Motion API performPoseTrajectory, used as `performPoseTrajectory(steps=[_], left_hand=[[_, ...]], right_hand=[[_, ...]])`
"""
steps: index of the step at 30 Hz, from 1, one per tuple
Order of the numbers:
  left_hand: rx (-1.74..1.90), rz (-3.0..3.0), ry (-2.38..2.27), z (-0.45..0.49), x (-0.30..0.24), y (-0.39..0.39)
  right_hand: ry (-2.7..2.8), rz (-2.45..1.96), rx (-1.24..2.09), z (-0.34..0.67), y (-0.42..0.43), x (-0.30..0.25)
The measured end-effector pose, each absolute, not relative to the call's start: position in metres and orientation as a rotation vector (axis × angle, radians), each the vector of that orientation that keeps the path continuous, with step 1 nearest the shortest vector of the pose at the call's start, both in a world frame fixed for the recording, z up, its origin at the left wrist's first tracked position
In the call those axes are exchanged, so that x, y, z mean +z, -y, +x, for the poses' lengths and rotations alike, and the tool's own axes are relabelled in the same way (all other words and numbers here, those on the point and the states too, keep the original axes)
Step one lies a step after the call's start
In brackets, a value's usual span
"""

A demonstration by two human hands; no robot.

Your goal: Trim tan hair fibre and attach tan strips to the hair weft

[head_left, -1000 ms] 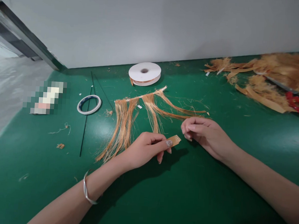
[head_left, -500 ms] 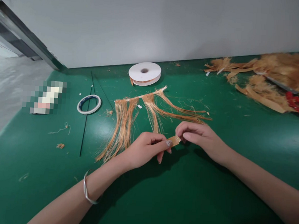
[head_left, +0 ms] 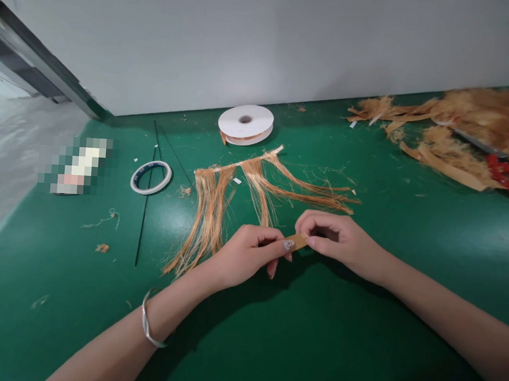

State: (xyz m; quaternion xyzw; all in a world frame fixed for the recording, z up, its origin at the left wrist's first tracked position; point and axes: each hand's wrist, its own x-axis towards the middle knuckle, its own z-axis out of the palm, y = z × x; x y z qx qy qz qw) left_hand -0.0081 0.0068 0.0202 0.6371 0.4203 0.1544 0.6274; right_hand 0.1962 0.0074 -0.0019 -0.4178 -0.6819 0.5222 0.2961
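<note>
A plain grey wall [head_left: 332,40] fills the upper frame behind a green tabletop [head_left: 314,343]; pale floor [head_left: 8,135] shows at far left, soft light glinting at right.

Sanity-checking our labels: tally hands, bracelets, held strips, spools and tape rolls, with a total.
Hands: 2, left hand and right hand
Bracelet: 1
Held strip: 1
Spool: 1
Tape roll: 1
Total: 6
</note>
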Motion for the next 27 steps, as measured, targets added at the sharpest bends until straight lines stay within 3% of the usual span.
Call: performPoseTrajectory(steps=[27], left_hand=[[0.353, 1.427, -0.982, -0.0081, 0.0203, -0.0051]], right_hand=[[1.734, -1.114, 1.476, 0.1989, -0.0122, 0.0003]])
